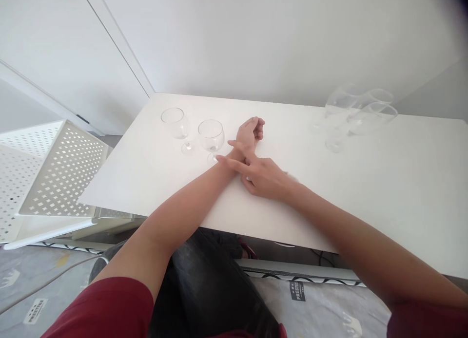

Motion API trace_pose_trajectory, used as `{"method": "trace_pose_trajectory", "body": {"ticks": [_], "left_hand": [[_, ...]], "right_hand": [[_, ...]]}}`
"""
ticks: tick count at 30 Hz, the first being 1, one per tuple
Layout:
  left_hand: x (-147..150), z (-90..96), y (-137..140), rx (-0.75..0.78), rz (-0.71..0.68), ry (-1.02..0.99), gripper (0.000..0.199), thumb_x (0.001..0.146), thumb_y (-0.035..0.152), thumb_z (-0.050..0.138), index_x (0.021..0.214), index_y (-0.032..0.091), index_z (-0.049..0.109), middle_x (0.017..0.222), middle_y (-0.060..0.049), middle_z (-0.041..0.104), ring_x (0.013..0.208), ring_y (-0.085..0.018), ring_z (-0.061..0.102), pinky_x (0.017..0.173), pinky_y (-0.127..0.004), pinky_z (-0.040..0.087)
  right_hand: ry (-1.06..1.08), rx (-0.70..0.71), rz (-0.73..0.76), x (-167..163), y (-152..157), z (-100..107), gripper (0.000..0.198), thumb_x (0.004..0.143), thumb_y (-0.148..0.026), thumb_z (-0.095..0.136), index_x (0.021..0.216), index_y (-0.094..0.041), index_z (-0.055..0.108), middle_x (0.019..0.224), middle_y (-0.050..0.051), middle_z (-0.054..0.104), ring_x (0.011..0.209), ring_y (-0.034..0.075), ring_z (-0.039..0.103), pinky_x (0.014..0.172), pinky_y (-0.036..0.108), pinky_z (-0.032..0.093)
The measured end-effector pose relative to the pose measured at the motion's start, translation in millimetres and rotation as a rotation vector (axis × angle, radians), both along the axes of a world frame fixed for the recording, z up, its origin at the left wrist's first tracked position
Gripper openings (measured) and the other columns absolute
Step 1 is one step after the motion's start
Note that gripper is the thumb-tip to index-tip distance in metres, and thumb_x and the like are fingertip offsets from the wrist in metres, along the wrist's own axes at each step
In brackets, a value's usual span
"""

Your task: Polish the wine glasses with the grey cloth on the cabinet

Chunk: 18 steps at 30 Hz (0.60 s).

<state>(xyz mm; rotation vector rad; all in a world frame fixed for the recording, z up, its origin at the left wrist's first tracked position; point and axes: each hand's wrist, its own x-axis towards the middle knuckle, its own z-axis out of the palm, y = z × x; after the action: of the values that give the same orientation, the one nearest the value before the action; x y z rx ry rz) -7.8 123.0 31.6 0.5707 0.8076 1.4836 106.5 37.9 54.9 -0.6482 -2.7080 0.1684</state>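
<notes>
- The right hand (265,177) hides part of the left wrist (234,155).
- A pale bit (290,176) by the right hand is too blurry to name.
- The glasses (360,115) on the right overlap, so they are hard to count.
- Both red sleeves (109,304) are cut off.

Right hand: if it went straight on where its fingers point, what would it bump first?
Past the left forearm it overlaps in view, the right hand would probably meet the nearest stemmed glass first, though depth is unclear.
</notes>
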Motion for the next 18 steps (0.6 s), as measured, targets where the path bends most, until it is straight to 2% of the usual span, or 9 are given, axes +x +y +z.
{"method": "trace_pose_trajectory", "body": {"ticks": [2,5,8,11,13,16,18], "left_hand": [[-0.2,2.4,-1.9,0.002,-0.004,-0.032,0.033,0.108,0.022,0.052,0.078,0.014,0.063,0.068,0.003,0.051,0.055,-0.003,0.047,0.057,-0.018,0.039],[-2.4,4.3,-3.2,-0.019,-0.014,-0.056,0.035,0.108,0.019,0.051,0.076,0.014,0.064,0.068,0.003,0.051,0.054,-0.004,0.047,0.057,-0.019,0.040],[-4.8,1.7,-0.6,-0.025,-0.032,-0.070,0.033,0.107,0.020,0.054,0.076,0.014,0.064,0.068,0.002,0.052,0.054,-0.004,0.047,0.057,-0.020,0.041],[-5.7,-2.8,3.3,-0.030,-0.049,-0.095,0.030,0.105,0.022,0.060,0.077,0.015,0.065,0.068,0.002,0.054,0.056,-0.005,0.047,0.058,-0.021,0.040],[-5.8,-4.0,4.4,-0.033,-0.052,-0.098,0.030,0.106,0.023,0.059,0.077,0.015,0.065,0.067,0.002,0.053,0.056,-0.005,0.047,0.058,-0.021,0.039],[-6.3,-1.7,3.0,-0.046,-0.047,-0.082,0.031,0.106,0.022,0.054,0.077,0.014,0.063,0.068,0.002,0.051,0.056,-0.005,0.046,0.060,-0.022,0.040],[-6.9,0.8,1.9,-0.042,-0.051,-0.089,0.028,0.105,0.024,0.056,0.079,0.015,0.062,0.070,0.002,0.051,0.057,-0.005,0.048,0.061,-0.022,0.040]], "right_hand": [[-0.144,0.053,-0.050,-9.7,-4.9,3.0,0.092,0.093,-0.002,0.049,0.173,-0.042,0.028,0.178,0.015,0.022,0.066,0.010,0.052,0.048,0.025,0.031],[-0.309,0.102,-0.102,-25.8,-10.2,10.4,0.097,0.092,-0.003,0.050,0.174,-0.047,0.022,0.180,0.015,0.020,0.068,0.013,0.059,0.048,0.026,0.030],[-0.377,0.100,-0.145,-40.8,-12.2,18.3,0.094,0.093,-0.007,0.051,0.176,-0.038,0.021,0.177,0.020,0.024,0.070,0.017,0.065,0.052,0.029,0.038],[-0.370,0.054,-0.142,-48.6,-11.0,22.6,0.089,0.091,-0.011,0.053,0.176,-0.022,0.028,0.174,0.023,0.030,0.073,0.020,0.067,0.059,0.034,0.047],[-0.339,0.020,-0.119,-48.8,-9.6,23.1,0.089,0.089,-0.011,0.054,0.174,-0.016,0.031,0.176,0.020,0.028,0.086,0.025,0.070,0.063,0.036,0.051],[-0.245,-0.011,-0.132,-45.2,-8.4,21.3,0.090,0.087,-0.009,0.052,0.174,-0.013,0.031,0.179,0.015,0.022,0.111,0.032,0.068,0.067,0.036,0.054],[-0.158,-0.060,-0.176,-42.8,-8.0,19.3,0.091,0.086,-0.008,0.050,0.174,-0.015,0.030,0.179,0.014,0.022,0.114,0.033,0.066,0.065,0.035,0.053]]}}
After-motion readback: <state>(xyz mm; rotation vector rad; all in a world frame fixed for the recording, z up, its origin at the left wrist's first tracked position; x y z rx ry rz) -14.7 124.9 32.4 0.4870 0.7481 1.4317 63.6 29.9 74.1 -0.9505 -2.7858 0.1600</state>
